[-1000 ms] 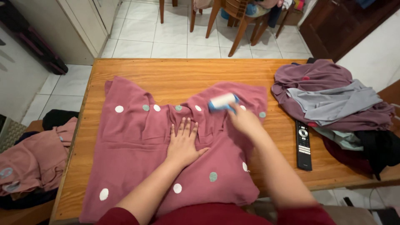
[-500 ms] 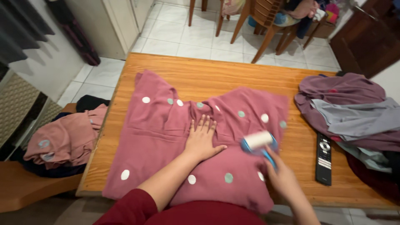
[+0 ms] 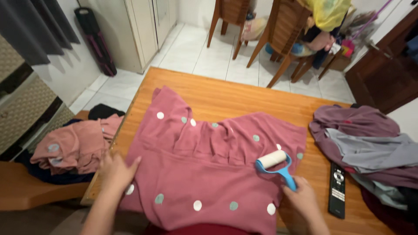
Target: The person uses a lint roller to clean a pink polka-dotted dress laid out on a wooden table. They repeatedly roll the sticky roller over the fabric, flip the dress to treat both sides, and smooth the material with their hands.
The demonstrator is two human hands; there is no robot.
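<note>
across the wooden table (image 3: 226, 93) a dusty-pink garment (image 3: 209, 174) with pale dots lies spread flat, its near hem hanging over the edge toward the person. the right hand (image 3: 302, 202) is closed around the blue handle of a lint roller (image 3: 275, 163), whose white roll rests on the cloth near its right side, long axis running roughly left to right and tilted a little up to the right; the roll lies up and to the left of that hand. the left hand (image 3: 115, 172) is open, fingers spread, touching the garment's left edge at the table's corner, well apart from the roller. a black remote (image 3: 337, 189) lies just right of the right hand, beside a heap of purple and grey clothes (image 3: 365, 139).
</note>
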